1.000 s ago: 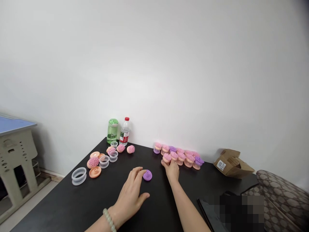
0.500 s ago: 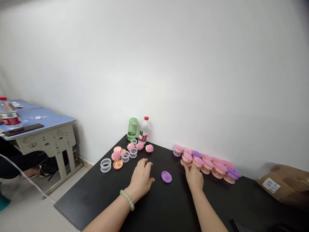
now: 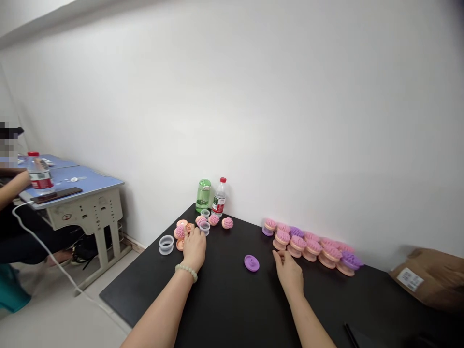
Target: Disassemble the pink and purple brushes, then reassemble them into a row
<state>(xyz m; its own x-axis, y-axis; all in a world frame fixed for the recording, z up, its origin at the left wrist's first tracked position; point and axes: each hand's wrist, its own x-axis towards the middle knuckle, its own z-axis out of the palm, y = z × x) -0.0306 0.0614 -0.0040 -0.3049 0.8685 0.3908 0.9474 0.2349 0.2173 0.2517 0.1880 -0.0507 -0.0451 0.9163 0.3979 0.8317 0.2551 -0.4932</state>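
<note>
Left-hand grip [image 3: 195,249] among bristly pink massager heads [image 3: 180,232] and clear rings [image 3: 166,244]

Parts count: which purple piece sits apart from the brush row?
The flat purple disc, alone on the black table between the left hand and right hand; other purple pieces sit in the brush row.

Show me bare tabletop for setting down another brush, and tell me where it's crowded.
Bare black tabletop lies between the left hand and the purple disc, and along the wall between the pink brush head and the brush row. Crowded: around the left hand, and the row by the right hand.
</note>
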